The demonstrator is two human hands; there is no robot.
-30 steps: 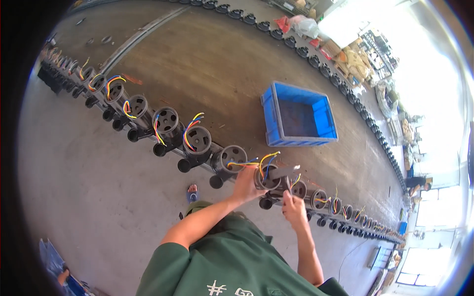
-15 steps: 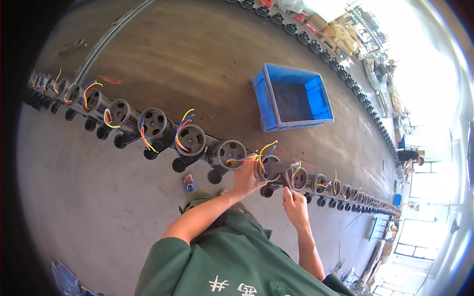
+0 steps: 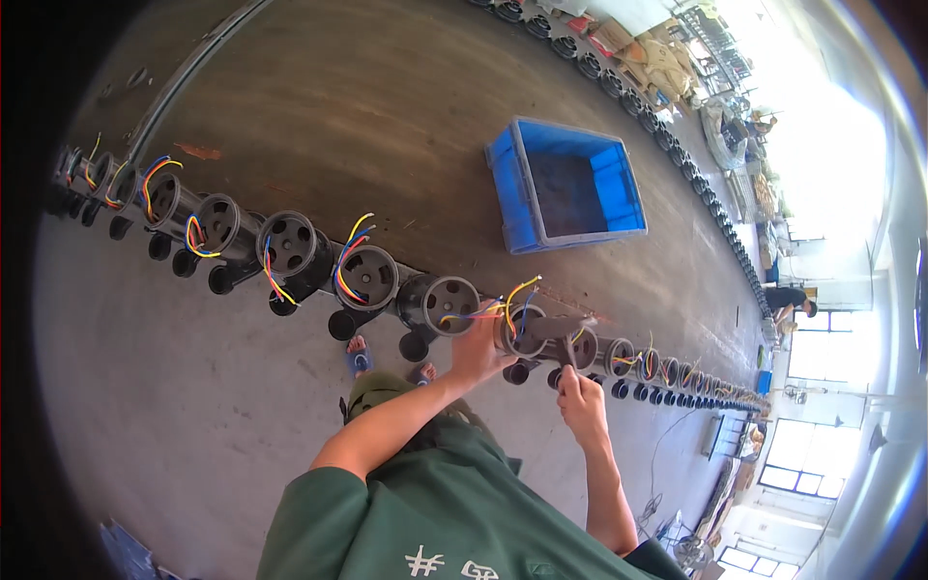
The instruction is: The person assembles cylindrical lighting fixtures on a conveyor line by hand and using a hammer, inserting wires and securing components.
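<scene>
My left hand (image 3: 478, 354) is wrapped round the side of a dark cylindrical housing (image 3: 509, 340) at the table's edge. Red, yellow and blue wires (image 3: 520, 293) rise out of its open top. In my right hand (image 3: 584, 404) is the handle of a hammer (image 3: 563, 330), its dark head lying across the housing's mouth. Whether the head touches the inside is hard to make out. Directly left of my left hand stands another housing (image 3: 447, 296), with wires running toward my fingers. The housing (image 3: 580, 350) to the right is partly covered by the hammer.
A long row of similar housings (image 3: 290, 242) lines the near edge of the brown table (image 3: 387, 126). A blue crate (image 3: 517, 198) stands on the table. Dark round parts (image 3: 588, 65) line the far edge. Another person (image 3: 788, 298) is at the far right.
The hammer head has shifted slightly over the housing's mouth, its handle still in my right hand. My left hand keeps its hold. The whole view has drifted a little.
</scene>
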